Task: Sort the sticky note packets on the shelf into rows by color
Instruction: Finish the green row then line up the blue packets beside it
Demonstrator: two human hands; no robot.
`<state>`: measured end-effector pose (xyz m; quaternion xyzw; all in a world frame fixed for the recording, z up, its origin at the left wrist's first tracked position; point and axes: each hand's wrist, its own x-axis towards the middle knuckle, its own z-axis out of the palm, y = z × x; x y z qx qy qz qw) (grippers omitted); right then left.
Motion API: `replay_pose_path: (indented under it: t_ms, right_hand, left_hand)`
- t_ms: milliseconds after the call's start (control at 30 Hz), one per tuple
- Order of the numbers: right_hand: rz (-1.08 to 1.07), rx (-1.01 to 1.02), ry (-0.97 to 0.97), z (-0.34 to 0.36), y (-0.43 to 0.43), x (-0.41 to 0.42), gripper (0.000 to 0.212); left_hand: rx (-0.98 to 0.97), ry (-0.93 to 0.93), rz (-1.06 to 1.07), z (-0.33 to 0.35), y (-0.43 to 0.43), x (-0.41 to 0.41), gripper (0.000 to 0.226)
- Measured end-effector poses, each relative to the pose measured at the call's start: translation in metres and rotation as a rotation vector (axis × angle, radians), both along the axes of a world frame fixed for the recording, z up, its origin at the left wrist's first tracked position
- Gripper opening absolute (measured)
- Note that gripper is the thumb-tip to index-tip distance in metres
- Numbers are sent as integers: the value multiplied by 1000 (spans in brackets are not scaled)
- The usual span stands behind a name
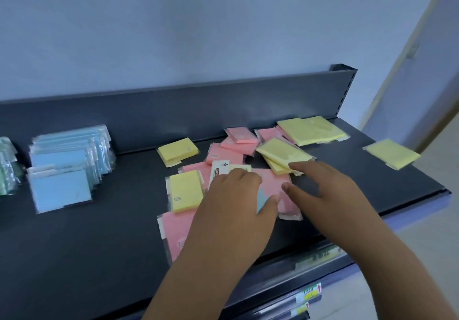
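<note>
Your left hand (238, 195) grips a blue packet (262, 201), blue row (67, 160) sits mid-left of frame, nearer it; right hand (323, 188) spread, empty

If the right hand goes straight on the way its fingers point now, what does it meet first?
Most likely the stack of yellow packets: the fingertips of the right hand are at its near edge. Beyond it lie pink packets. Whether they touch is unclear.
</note>
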<state>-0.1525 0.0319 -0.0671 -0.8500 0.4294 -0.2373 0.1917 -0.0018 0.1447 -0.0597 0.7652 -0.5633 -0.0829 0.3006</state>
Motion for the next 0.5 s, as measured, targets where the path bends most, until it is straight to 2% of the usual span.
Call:
replay_pose_path:
  t_ms: [300, 500]
  right_hand:
    - [251, 59, 48, -4, -95, -57, 38]
    - [512, 131, 72, 5, -141, -67, 40]
  left_hand:
    - [-45, 54, 183, -9, -78, -70, 18]
    - [-145, 64, 411, -14, -108, -115, 27]
